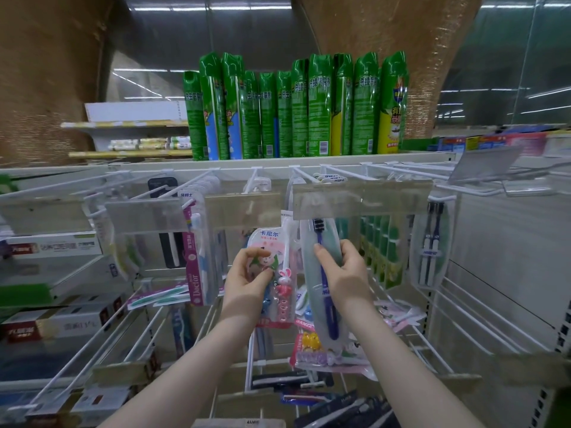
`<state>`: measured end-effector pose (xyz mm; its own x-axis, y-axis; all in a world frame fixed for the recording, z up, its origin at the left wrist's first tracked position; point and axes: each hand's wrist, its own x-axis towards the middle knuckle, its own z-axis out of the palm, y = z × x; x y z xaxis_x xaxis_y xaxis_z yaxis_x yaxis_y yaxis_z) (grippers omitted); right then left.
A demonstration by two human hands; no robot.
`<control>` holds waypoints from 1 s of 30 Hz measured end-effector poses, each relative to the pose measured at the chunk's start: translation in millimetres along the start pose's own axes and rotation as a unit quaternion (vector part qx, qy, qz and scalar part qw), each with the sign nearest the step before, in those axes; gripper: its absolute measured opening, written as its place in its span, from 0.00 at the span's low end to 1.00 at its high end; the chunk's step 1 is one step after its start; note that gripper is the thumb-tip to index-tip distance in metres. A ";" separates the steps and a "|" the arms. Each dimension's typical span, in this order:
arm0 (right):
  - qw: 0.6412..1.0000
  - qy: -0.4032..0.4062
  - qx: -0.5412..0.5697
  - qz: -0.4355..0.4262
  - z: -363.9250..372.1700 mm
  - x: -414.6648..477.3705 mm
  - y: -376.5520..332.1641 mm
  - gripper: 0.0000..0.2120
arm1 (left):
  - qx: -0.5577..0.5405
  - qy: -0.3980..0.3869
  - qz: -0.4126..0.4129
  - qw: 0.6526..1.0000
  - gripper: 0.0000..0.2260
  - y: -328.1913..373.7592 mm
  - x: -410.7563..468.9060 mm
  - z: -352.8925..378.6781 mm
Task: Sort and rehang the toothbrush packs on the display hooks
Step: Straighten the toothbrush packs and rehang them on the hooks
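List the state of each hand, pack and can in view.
left hand: holds pink children's pack
right hand: holds blue-brush pack
dark twin pack: hanging from hook
Doctor pack: hanging from hook
spray cans: upright on top shelf

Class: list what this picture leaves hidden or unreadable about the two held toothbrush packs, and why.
Head view, blue toothbrush pack: top and any hook hidden behind the price strip.
Head view, pink pack: middle covered by the left hand.
Head view, right hand: fingertips hidden behind the blue toothbrush pack.
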<state>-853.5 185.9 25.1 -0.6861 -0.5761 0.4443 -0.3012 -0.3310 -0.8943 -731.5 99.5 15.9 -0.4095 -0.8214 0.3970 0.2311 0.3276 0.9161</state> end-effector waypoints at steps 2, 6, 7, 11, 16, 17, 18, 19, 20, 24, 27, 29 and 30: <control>1.000 -0.021 0.007 0.019 1.9 6.5 2.2 0.08 | 0.008 0.008 0.000 1.000 0.11 -1.6 0.6 -0.5; 0.996 -0.038 0.003 0.083 4.2 23.2 12.4 0.12 | 0.013 0.037 -0.030 0.999 0.12 -5.3 3.0 1.8; 0.994 -0.042 -0.002 0.097 4.3 25.7 15.0 0.13 | 0.014 0.039 -0.035 0.999 0.12 -5.4 3.5 2.4; 0.992 -0.058 -0.002 0.110 5.0 32.0 30.8 0.14 | 0.016 0.054 -0.038 0.998 0.11 -2.7 5.9 7.8; 0.995 -0.024 0.006 0.095 11.0 43.8 45.1 0.04 | 0.007 0.057 -0.033 0.998 0.12 -7.7 11.2 10.1; 0.995 -0.014 0.007 0.098 11.8 46.2 45.9 0.05 | 0.004 0.048 -0.034 0.998 0.12 -8.5 11.3 10.7; 0.995 -0.005 0.008 0.100 14.9 50.8 49.1 0.08 | -0.002 0.039 -0.032 0.999 0.11 -10.0 13.3 10.3; 0.995 0.003 0.002 0.101 17.6 54.8 50.5 0.10 | -0.007 0.033 -0.029 0.999 0.10 -12.2 15.8 10.1; 0.994 0.010 -0.009 0.104 19.8 59.9 52.9 0.12 | -0.009 0.030 -0.026 0.999 0.10 -14.4 19.0 9.9; 0.991 0.027 -0.025 0.127 28.7 80.2 62.3 0.15 | -0.005 0.028 -0.007 1.000 0.10 -22.8 38.6 9.4; 0.989 0.041 -0.031 0.137 34.5 95.3 66.5 0.15 | -0.006 0.019 0.005 1.000 0.10 -26.6 56.0 8.1; 0.989 0.052 -0.042 0.135 38.0 103.3 68.7 0.15 | -0.008 0.013 -0.003 1.000 0.10 -31.4 66.2 5.8; 0.988 0.056 -0.041 0.136 39.9 106.2 70.9 0.16 | -0.011 0.011 -0.005 1.000 0.11 -33.6 69.1 4.3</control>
<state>-921.3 71.4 11.0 -0.8166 -0.5479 0.1815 -0.1443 -0.1107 -0.9833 -771.4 33.8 12.9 -0.3931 -0.8347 0.3856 0.2457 0.3087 0.9189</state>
